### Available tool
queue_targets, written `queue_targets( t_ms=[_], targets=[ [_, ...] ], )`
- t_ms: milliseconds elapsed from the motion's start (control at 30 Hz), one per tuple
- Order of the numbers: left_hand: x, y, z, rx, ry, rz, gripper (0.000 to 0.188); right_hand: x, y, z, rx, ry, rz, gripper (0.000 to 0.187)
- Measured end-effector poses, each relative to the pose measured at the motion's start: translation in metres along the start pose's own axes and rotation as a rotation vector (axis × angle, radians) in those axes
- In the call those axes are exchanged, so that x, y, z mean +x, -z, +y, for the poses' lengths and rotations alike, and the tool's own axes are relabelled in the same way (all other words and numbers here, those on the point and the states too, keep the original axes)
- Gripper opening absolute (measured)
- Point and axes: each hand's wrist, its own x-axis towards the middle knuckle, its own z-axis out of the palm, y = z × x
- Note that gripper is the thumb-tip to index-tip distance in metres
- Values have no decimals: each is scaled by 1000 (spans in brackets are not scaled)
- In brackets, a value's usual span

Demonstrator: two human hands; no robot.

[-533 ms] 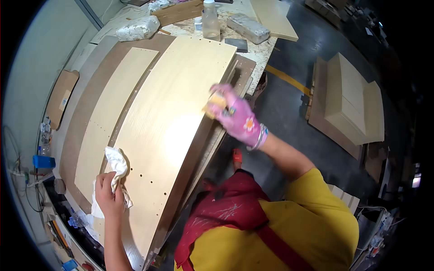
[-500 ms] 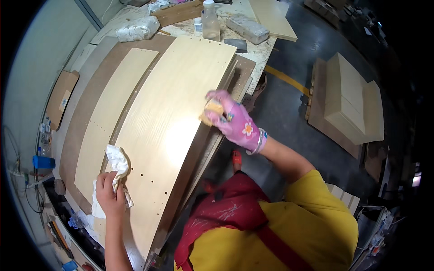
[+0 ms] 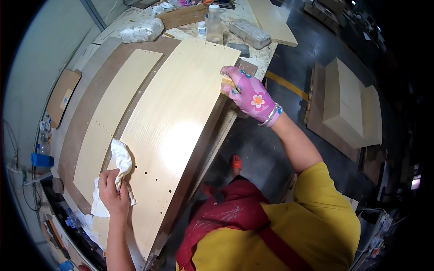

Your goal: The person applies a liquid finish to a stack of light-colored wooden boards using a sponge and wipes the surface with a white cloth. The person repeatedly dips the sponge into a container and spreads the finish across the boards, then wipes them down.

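A wide, pale wood-grain panel (image 3: 158, 108) with rows of small holes near its ends lies on the worktable. On its near left part rests my bare left hand (image 3: 113, 194), closed around a crumpled white cloth (image 3: 121, 156). My right hand (image 3: 248, 92), in a pink flowered glove, grips a small yellowish block (image 3: 227, 85) that looks like a sponge. The block is against the panel's right edge, close to the far corner. Part of it is hidden by the gloved fingers. A narrower pale panel (image 3: 110, 101) lies to the left of the wide one.
Behind the panels are a clear plastic bottle (image 3: 215, 27), a wrapped white bundle (image 3: 142, 30), a grey-white block (image 3: 250, 34) and a dark flat pad (image 3: 238, 49). On the floor at right stands a stack of pale boards (image 3: 343, 99). An open cardboard box (image 3: 64, 97) sits at far left.
My right hand has moved away from me along the panel's right edge with the yellowish block. My left hand stays with the cloth in nearly the same spot. The view has shifted slightly.
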Motion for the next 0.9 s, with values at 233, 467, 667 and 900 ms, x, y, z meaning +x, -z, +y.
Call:
queue_targets(
  t_ms=[233, 467, 667, 900],
  targets=[
    [2, 1, 1, 5, 8, -14, 25, 12, 12, -4, -6, 17, -59, 33],
    [1, 0, 1, 20, 5, -2, 24, 8, 15, 7, -87, 62, -84, 40],
    [-1, -2, -2, 0, -4, 4, 23, 5, 7, 4, -187, 183, -50, 33],
    [1, -2, -1, -10, -27, 6, 25, -5, -4, 5, -166, 136, 27, 37]
  ],
)
